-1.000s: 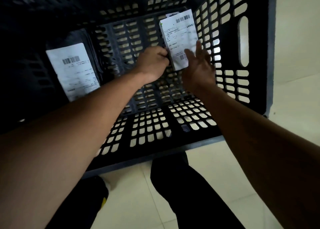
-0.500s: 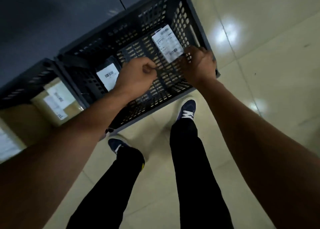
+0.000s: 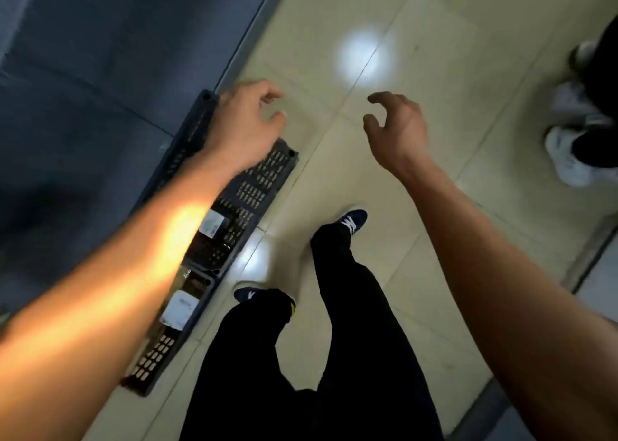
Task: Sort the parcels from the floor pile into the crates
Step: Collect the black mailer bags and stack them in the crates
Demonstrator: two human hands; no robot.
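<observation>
Two black perforated plastic crates (image 3: 257, 186) in a row at 8 o'clock, against a dark grey wall (image 3: 100, 73); white-labelled parcels (image 3: 179, 308) lie inside. Left hand (image 3: 247, 123) and right hand (image 3: 398, 128): fingers loosely curled, holding nothing. Glossy beige tiled floor (image 3: 451, 56); a second person's white shoes (image 3: 568, 153) at 3 o'clock.

Glossy cream floor tiles (image 3: 434, 22) carry two bright light reflections (image 3: 363, 56). A dark blue-grey wall (image 3: 100, 56) runs along the floor's left edge.
</observation>
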